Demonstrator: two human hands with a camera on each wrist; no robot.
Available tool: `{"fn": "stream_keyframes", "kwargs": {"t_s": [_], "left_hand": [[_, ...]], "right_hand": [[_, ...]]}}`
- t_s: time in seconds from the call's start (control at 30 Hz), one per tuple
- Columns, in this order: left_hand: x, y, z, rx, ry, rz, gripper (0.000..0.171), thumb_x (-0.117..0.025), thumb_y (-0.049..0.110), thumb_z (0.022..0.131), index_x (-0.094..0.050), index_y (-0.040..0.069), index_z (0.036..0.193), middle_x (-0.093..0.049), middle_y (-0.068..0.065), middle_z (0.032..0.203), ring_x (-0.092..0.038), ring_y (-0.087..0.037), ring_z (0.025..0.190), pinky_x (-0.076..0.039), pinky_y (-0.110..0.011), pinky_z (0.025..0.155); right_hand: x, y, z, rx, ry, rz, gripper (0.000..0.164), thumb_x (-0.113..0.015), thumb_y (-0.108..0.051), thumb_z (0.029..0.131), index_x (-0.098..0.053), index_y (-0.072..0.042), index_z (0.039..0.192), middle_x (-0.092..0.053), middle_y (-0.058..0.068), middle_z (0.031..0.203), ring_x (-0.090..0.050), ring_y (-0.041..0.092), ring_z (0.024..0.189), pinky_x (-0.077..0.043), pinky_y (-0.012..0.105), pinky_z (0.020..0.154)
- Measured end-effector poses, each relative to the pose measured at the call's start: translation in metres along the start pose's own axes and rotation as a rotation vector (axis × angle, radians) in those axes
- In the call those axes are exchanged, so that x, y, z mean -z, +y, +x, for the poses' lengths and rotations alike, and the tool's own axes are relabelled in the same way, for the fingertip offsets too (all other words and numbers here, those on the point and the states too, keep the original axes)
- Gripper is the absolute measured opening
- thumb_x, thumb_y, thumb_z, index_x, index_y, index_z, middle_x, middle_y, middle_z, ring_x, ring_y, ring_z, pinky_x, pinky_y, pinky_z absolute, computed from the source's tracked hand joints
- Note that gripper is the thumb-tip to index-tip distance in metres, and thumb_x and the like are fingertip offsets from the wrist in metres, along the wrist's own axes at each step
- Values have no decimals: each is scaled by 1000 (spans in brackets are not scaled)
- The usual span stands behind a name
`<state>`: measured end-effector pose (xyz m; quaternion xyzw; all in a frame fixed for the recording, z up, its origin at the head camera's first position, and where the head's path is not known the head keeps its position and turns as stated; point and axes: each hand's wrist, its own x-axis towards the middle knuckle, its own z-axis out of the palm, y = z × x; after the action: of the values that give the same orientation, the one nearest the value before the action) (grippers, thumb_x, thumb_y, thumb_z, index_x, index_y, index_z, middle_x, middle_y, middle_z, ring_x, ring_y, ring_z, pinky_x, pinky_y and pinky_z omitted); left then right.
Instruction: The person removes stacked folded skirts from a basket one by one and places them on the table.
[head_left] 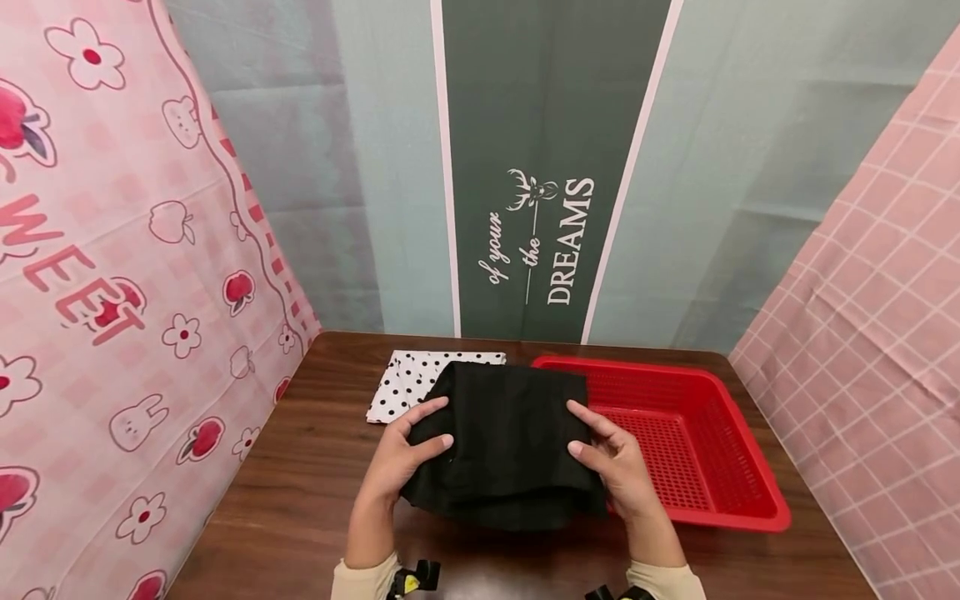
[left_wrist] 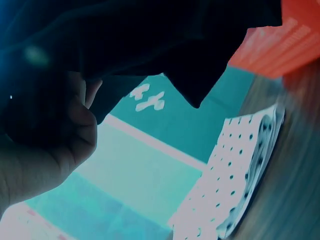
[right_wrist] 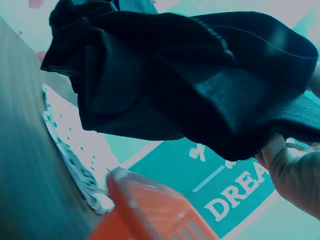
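A folded black cloth, possibly a garment, is held up above the table between both hands. My left hand grips its left side, thumb on top and the other fingers partly hidden beneath. On the opposite side my right hand pinches the edge the same way. From below, the right wrist view shows the loose folds and a stitched seam of the black cloth. Behind it a white cloth with black dots lies folded flat on the table, partly covered from sight.
A red plastic basket with a perforated bottom stands on the right of the brown wooden table. Its left end is hidden behind the black cloth. Fabric curtains enclose the table at the back and both sides.
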<state>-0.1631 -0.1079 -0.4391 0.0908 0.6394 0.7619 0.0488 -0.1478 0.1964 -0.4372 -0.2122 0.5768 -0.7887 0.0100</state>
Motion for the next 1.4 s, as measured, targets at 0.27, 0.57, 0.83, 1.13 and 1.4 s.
{"fn": "stream_keyframes", "kwargs": {"t_s": [0.27,0.57,0.83,1.13,1.4], "left_hand": [[26,-10,-18,41,81,53,50,-72,1,78,-57,5,126,-54,-15,123,-57,-22,97,-49,-29,77],[44,-29,-35,126,167,124,51,-76,6,75,-60,11,123,-54,-11,125,-55,-22,101,-47,-29,80],[66,-41,-49,171,223,109,54,-75,4,76,-58,10,127,-53,-14,125,-56,-23,97,-48,-29,78],[81,-62,-56,199,278,159,58,-74,5,78,-52,4,131,-46,-13,135,-50,-18,106,-45,-24,80],[86,-86,-57,232,338,158,60,-73,6,78,-50,1,133,-49,-19,130,-55,-18,101,-48,-26,77]], "right_hand": [[-25,18,2,-124,-7,-24,54,-57,11,85,-36,13,135,-45,25,130,-55,23,109,-50,37,80],[-47,37,4,-277,-24,-90,60,-65,3,83,-38,10,136,-44,31,129,-57,23,105,-51,37,79],[-58,66,3,-335,-62,-83,62,-65,3,83,-35,11,137,-50,30,122,-57,27,103,-50,34,78],[-68,104,-5,-330,-65,-143,60,-64,4,83,-37,11,136,-51,28,122,-57,27,103,-50,30,77],[-65,128,-8,-365,34,-91,64,-64,6,81,-36,7,138,-50,27,124,-57,26,101,-51,30,75]]}}
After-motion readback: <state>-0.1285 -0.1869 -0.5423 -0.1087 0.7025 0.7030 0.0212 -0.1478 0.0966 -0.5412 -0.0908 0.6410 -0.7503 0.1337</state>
